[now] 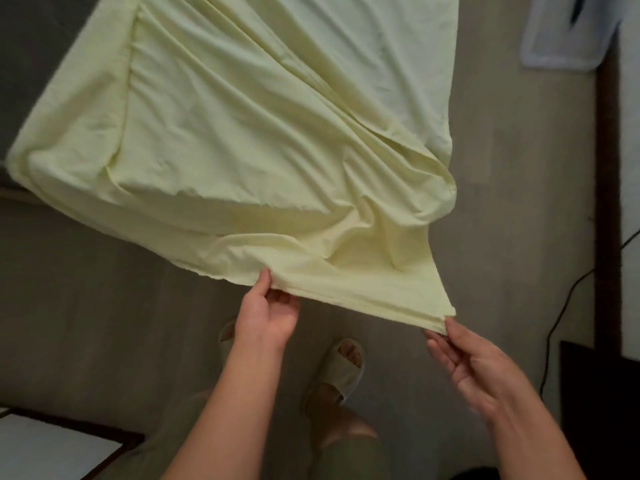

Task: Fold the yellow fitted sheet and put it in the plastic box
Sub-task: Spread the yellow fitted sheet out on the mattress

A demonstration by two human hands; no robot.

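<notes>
Grey flooring [502,168] runs under everything, with a translucent plastic box [568,32] at the upper right of the frame. Across the upper left and centre spreads the yellow fitted sheet [242,133], creased and sagging toward its lower hem, which 2 hands hold taut. The left hand [268,313] grips the hem, thumb on top and fingers curled beneath. The right hand [474,358] pinches the lower right corner between thumb and fingertips. Lower centre shows a pale slipper [343,365]; a black cable [561,306] trails at the right.

1 sheet [242,133], 2 hands [266,313] [474,358], 2 slippers [341,370] [225,336], 1 box [568,32]
</notes>
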